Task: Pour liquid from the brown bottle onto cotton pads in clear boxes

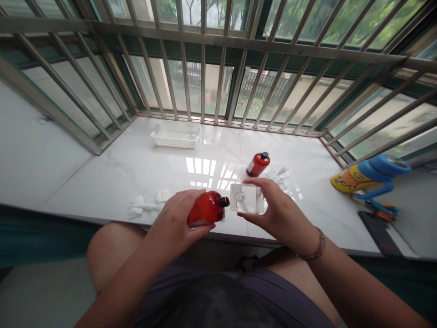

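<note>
My left hand (pixel 182 212) is wrapped round a red-amber bottle (pixel 207 207), tilted so that its dark, uncapped neck points right. Close by that neck, a clear square bottle (pixel 251 199) is gripped between the thumb and fingers of my right hand (pixel 269 202). Its small round mouth faces left toward the red bottle's neck; whether the two touch I cannot tell. Behind my right hand stands a second red bottle (pixel 258 165) with a black cap and a white label.
A white perforated basket (pixel 175 141) sits near the window bars. Crumpled white tissues (pixel 136 207) lie on the left, and clear plastic pieces (pixel 280 172) beside the capped bottle. On the right are a blue and yellow flask (pixel 358 175), a dark phone (pixel 380 232) and a small blue-orange item (pixel 384 212).
</note>
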Tool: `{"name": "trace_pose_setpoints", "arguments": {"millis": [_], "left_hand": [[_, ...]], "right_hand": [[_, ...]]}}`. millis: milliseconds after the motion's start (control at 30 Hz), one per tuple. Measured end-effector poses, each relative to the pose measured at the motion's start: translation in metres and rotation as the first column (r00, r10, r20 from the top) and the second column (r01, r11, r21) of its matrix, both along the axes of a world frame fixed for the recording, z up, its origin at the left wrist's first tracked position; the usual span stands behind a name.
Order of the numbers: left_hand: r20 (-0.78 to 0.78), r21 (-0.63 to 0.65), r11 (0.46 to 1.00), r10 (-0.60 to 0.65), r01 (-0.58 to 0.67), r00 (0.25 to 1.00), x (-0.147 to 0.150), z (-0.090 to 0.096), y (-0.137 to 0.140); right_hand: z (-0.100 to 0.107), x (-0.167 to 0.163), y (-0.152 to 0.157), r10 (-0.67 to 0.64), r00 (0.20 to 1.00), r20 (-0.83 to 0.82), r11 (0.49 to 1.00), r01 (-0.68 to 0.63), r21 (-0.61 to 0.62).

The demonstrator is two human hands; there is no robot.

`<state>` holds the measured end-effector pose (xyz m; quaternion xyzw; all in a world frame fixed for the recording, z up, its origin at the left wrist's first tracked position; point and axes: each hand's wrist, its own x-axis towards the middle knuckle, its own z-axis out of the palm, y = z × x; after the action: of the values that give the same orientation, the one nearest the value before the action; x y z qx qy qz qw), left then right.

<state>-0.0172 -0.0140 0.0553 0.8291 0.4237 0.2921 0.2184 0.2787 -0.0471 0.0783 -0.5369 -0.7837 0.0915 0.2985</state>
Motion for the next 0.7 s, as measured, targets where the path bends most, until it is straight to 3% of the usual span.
{"name": "trace_pose_setpoints", "arguments": {"millis": [700], "left_hand": [[0.032, -0.091, 0.996, 0.01, -0.007, 0.999, 0.011, 0.001, -0.004]], "right_hand": [[0.006, 0.001, 0.005, 0.088, 0.989, 0.119, 0.995, -0.093, 0.04]]}}
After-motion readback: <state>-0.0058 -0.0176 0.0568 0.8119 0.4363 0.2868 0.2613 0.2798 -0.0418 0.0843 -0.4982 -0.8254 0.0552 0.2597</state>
